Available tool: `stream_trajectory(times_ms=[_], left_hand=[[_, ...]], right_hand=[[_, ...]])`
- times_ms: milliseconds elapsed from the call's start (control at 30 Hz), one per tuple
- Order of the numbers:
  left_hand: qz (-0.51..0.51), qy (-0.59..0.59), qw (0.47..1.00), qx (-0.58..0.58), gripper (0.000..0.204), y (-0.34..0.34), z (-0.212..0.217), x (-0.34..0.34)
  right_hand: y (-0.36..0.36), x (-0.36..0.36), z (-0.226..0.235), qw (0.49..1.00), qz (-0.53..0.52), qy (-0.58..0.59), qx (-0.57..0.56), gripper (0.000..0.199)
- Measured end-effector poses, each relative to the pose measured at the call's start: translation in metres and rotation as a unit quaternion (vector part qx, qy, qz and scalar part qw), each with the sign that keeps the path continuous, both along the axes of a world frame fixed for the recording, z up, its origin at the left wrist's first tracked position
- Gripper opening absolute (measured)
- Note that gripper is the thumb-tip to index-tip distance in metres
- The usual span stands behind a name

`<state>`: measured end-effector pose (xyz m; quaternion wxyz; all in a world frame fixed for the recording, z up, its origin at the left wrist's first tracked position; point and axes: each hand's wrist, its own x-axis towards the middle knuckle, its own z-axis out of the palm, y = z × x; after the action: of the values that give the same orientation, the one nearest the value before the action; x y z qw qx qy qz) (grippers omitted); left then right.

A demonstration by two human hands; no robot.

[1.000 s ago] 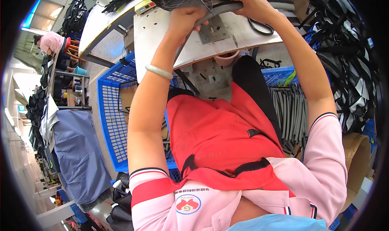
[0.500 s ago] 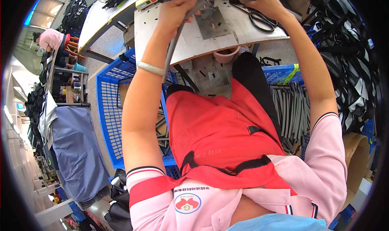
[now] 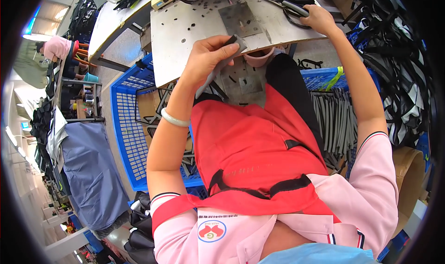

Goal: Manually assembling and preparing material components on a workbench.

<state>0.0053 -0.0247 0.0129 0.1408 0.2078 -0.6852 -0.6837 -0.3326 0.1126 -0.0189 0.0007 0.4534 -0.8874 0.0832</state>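
My left hand (image 3: 208, 57) is closed on a grey fabric strip (image 3: 216, 71) near the table's front edge. The strip's black-tipped end pokes out past my thumb, and its tail hangs below the hand. Farther right, my right hand (image 3: 320, 19) pinches the end of another grey strip (image 3: 295, 8). That strip lies over black-handled scissors (image 3: 288, 19) on the table; whether my fingers also touch the scissors I cannot tell. Between the hands and farther back, a metal plate (image 3: 238, 19) is set on the white tabletop (image 3: 174, 46).
A blue crate (image 3: 127, 139) stands at my left, holding dark frames. At my right, another blue crate (image 3: 320, 81) has many grey strips (image 3: 336, 120). Black straps (image 3: 394, 69) pile up at far right. A pink bucket (image 3: 259, 59) sits under the table. Another person (image 3: 58, 47) is at far left.
My left hand has come back toward me from the machine with its strip, turning the end rightward. My right hand has moved right and nearer, carrying its grey strip over the scissors.
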Motion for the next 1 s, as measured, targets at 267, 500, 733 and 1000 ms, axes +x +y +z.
stream_trajectory(times_ms=[267, 500, 733, 1000], left_hand=[[0.037, 0.015, 0.998, 0.044, 0.028, 0.007, -0.009, 0.011], [0.036, 0.017, 0.998, 0.049, 0.028, 0.008, -0.014, 0.008], [0.029, 0.001, 1.000, 0.005, 0.029, 0.013, -0.017, 0.009], [0.029, -0.016, 0.999, 0.016, 0.031, 0.021, -0.017, 0.010]], right_hand=[[0.007, 0.054, 0.014, 0.990, 0.079, -0.115, -0.035, 0.034], [0.066, 0.145, 0.003, 0.895, 0.123, -0.406, -0.137, 0.052], [0.083, 0.171, 0.010, 0.930, 0.195, -0.301, -0.076, 0.073], [0.076, 0.173, 0.000, 0.931, 0.186, -0.298, -0.098, 0.062]])
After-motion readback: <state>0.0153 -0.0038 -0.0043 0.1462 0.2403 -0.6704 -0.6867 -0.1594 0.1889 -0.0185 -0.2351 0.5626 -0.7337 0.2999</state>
